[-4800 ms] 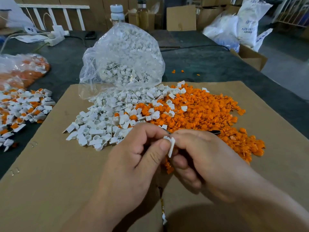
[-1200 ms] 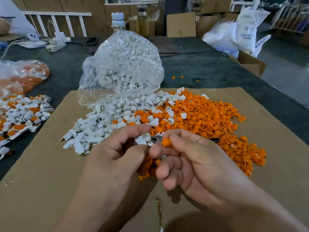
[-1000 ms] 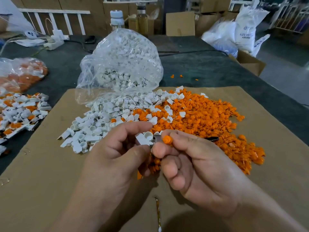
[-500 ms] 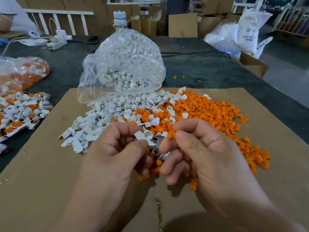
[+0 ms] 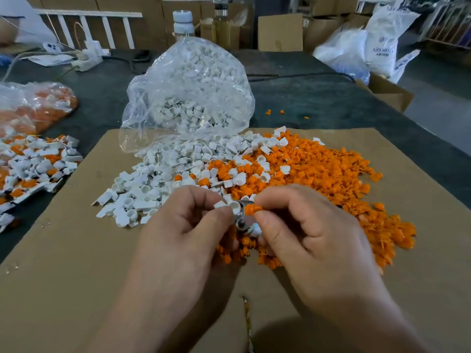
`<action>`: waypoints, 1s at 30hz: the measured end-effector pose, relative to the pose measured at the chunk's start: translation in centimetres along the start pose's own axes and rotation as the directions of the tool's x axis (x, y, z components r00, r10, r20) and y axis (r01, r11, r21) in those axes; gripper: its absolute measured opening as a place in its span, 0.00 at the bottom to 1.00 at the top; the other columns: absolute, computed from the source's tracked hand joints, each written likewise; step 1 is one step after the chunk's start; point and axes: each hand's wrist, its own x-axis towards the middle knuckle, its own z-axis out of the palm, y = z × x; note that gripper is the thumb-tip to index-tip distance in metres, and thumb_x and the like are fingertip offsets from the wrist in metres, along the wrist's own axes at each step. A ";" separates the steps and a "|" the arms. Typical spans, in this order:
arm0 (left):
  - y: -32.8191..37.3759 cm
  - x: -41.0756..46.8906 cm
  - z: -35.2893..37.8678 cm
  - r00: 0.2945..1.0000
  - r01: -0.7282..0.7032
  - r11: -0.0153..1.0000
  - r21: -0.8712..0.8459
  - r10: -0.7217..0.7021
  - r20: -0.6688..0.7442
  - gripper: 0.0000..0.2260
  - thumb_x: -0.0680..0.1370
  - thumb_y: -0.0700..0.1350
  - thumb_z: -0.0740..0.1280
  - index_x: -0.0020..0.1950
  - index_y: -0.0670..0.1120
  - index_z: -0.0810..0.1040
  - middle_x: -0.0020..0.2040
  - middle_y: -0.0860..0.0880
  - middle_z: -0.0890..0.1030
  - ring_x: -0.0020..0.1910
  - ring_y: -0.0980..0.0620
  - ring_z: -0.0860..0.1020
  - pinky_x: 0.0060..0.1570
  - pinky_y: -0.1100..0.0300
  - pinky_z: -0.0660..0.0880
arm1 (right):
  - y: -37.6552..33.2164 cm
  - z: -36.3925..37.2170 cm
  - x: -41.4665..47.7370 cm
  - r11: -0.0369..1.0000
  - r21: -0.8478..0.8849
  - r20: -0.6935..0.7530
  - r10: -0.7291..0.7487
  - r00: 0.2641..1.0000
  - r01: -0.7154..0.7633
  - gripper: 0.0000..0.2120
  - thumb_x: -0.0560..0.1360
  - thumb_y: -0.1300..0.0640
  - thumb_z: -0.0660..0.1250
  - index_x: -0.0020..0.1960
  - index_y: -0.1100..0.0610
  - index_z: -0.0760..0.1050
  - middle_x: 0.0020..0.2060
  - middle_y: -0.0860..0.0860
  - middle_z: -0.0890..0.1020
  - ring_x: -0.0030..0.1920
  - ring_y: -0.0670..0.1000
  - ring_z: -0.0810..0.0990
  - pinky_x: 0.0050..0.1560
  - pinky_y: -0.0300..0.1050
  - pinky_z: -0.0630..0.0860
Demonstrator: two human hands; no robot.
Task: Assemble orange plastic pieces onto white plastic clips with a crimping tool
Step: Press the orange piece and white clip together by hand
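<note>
My left hand [image 5: 186, 235] pinches a white plastic clip [image 5: 229, 206] between thumb and forefinger. My right hand [image 5: 308, 240] pinches an orange plastic piece [image 5: 251, 208] right beside the clip, almost touching it. Between the two hands a small metal crimping tool [image 5: 240, 217] shows, mostly hidden by my fingers; I cannot tell which hand carries it. Behind my hands lie a heap of loose white clips [image 5: 163, 179] and a larger heap of orange pieces [image 5: 318, 174] on a cardboard sheet [image 5: 63, 276].
A clear plastic bag of white clips [image 5: 188, 93] lies open at the sheet's far edge. At the left are a pile of assembled white-and-orange parts [image 5: 33, 164] and another bag [image 5: 33, 108]. Bottles, boxes and sacks stand along the back of the dark table [image 5: 318, 98].
The right hand has brought the orange piece closer to the white clip in the left hand. Earlier both hands held one white clip together.
</note>
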 end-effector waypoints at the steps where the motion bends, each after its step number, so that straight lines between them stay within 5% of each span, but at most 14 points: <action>1: 0.1 0.0 0.0 1.000 -0.011 1.000 0.007 0.011 -0.013 0.01 0.75 0.48 0.70 0.43 0.54 0.80 0.31 0.47 0.83 0.28 0.51 0.78 0.35 0.46 0.77 | 0.0 0.0 0.0 1.000 0.008 -0.008 0.004 1.000 -0.004 0.06 0.77 0.51 0.66 0.52 0.41 0.75 0.43 0.40 0.79 0.44 0.41 0.80 0.38 0.27 0.72; 4: 0.1 0.1 -0.2 0.999 -0.023 1.000 0.011 0.023 -0.041 0.03 0.77 0.45 0.70 0.42 0.52 0.80 0.31 0.47 0.83 0.29 0.47 0.79 0.34 0.44 0.79 | 0.1 -0.2 0.1 0.990 0.131 -0.066 0.070 0.995 -0.061 0.05 0.77 0.51 0.67 0.50 0.42 0.77 0.40 0.41 0.81 0.40 0.43 0.82 0.35 0.31 0.75; 10: -0.2 0.0 -0.2 1.000 -0.016 1.000 0.010 0.016 -0.008 0.05 0.77 0.43 0.70 0.42 0.52 0.79 0.31 0.48 0.83 0.27 0.51 0.79 0.28 0.59 0.78 | -0.1 -0.9 0.2 0.952 0.302 -0.210 0.110 0.972 -0.042 0.05 0.77 0.57 0.68 0.50 0.47 0.78 0.37 0.46 0.82 0.37 0.47 0.82 0.34 0.31 0.76; 13: -0.2 -0.1 0.0 1.000 -0.018 0.999 0.032 0.019 -0.006 0.04 0.76 0.46 0.71 0.42 0.54 0.80 0.32 0.49 0.83 0.28 0.52 0.79 0.28 0.61 0.77 | -0.2 -0.4 0.0 0.992 0.127 -0.137 0.030 0.990 -0.012 0.05 0.78 0.56 0.68 0.49 0.45 0.77 0.37 0.42 0.80 0.40 0.45 0.81 0.34 0.30 0.75; 16: -0.2 -0.3 0.3 0.999 -0.050 0.994 0.096 0.052 -0.016 0.01 0.73 0.50 0.70 0.43 0.55 0.80 0.34 0.50 0.82 0.31 0.48 0.79 0.32 0.46 0.79 | -0.1 0.4 -0.1 0.998 -0.051 -0.023 -0.035 0.999 0.033 0.02 0.77 0.53 0.66 0.49 0.46 0.77 0.41 0.40 0.79 0.44 0.40 0.78 0.40 0.31 0.73; 19: 0.0 -0.4 0.4 0.998 -0.057 0.990 0.131 0.059 -0.011 0.03 0.72 0.54 0.69 0.45 0.58 0.79 0.36 0.53 0.82 0.32 0.53 0.78 0.34 0.51 0.78 | 0.3 0.7 0.0 0.995 -0.098 0.047 -0.033 0.998 0.037 0.03 0.78 0.52 0.66 0.50 0.47 0.77 0.41 0.39 0.78 0.45 0.38 0.77 0.41 0.28 0.72; 23: 0.0 -0.5 0.3 0.998 -0.054 0.990 0.130 0.051 0.022 0.03 0.74 0.52 0.70 0.45 0.60 0.79 0.36 0.54 0.83 0.32 0.55 0.80 0.34 0.53 0.81 | 0.5 0.6 -0.1 0.992 -0.117 0.031 -0.045 0.998 0.049 0.02 0.78 0.53 0.66 0.49 0.47 0.77 0.40 0.40 0.78 0.43 0.41 0.77 0.40 0.32 0.73; 26: 0.2 -0.6 0.2 0.998 -0.058 0.991 0.124 0.054 0.035 0.04 0.72 0.53 0.69 0.45 0.61 0.79 0.35 0.55 0.82 0.31 0.57 0.79 0.29 0.64 0.77 | 0.3 0.8 -0.2 0.978 -0.188 0.005 -0.090 0.996 0.089 0.02 0.78 0.53 0.66 0.48 0.49 0.77 0.39 0.42 0.77 0.41 0.42 0.76 0.39 0.37 0.73; 30: 0.1 -0.7 0.4 0.998 -0.056 0.993 0.106 0.052 0.038 0.03 0.72 0.51 0.70 0.44 0.58 0.79 0.34 0.51 0.81 0.32 0.49 0.79 0.32 0.52 0.78 | -0.1 0.8 -0.2 0.961 -0.247 -0.005 -0.131 0.991 0.126 0.07 0.79 0.52 0.63 0.47 0.52 0.78 0.39 0.43 0.77 0.39 0.44 0.76 0.37 0.39 0.72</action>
